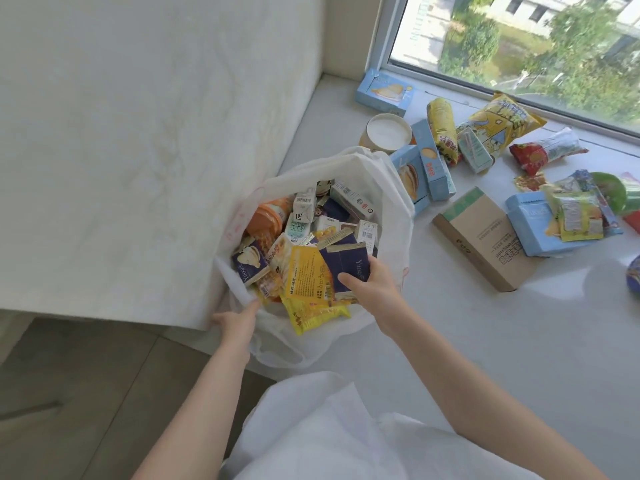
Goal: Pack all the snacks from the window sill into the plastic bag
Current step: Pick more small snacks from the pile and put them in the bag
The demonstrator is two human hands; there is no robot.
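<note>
STEP: mid-packing, placing dark blue box (pixel 349 268) into plastic bag (pixel 391 216) | RIGHT: right hand (pixel 372 285) fingers gripping box | LEFT: left hand (pixel 235 320) pinching bag rim open | NEXT: release, then reach for snacks on window sill (pixel 450 327) (many left, likely brown carton (pixel 485 237))

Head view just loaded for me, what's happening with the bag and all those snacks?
A person is packing snacks into a white plastic bag standing on the window sill. The left hand holds the bag's near rim open, while the right hand grips a dark blue packet at the top of the pile inside. The bag is already quite full. Many snacks are still out on the sill, including a brown carton, light blue boxes and a yellow bag.
</note>
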